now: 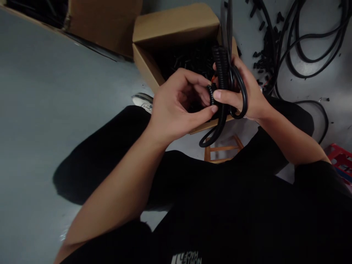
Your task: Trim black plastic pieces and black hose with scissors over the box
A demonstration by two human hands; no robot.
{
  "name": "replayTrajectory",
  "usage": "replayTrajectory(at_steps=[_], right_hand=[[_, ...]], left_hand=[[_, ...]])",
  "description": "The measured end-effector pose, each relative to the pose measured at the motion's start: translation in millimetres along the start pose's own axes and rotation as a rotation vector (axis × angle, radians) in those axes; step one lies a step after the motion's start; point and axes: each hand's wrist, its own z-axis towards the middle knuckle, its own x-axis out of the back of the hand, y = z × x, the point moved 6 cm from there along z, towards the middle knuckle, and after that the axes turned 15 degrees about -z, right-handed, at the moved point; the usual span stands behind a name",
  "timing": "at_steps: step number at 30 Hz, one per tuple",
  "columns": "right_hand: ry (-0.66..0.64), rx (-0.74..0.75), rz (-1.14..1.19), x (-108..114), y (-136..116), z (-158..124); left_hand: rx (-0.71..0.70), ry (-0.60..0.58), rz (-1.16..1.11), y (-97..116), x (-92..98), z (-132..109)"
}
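Note:
My right hand is closed round a bundle of black cable and ribbed corrugated tubing, thumb pressed across its front. A smooth black cable loop hangs over that hand. My left hand pinches a short piece of ribbed black tube against the bundle, fingers curled. A bit of orange shows between the hands. Both hands are held above an open cardboard box holding several small black pieces.
A second cardboard box lies at the back left. Black cables and scattered black bits lie on the grey floor at the right. A wooden stool sits under me, a red crate at the right edge, and a shoe beside the box.

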Motion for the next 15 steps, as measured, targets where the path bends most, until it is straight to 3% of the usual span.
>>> replayTrajectory(at_steps=[4, 7, 10, 15], right_hand=[[-0.002, -0.034, 0.027, -3.3, 7.7, 0.7], [-0.009, 0.02, 0.059, -7.2, 11.2, 1.5], [-0.018, 0.096, 0.089, -8.4, 10.3, 1.9], [-0.047, 0.032, 0.042, -5.5, 7.8, 1.5]], left_hand=[[-0.075, -0.095, 0.04, -1.2, 0.2, 3.4], [-0.145, -0.168, 0.083, 2.8, -2.9, 3.9], [-0.093, -0.13, 0.064, 5.0, -2.4, 4.7], [-0.041, -0.103, -0.001, 5.6, -2.2, 5.8]])
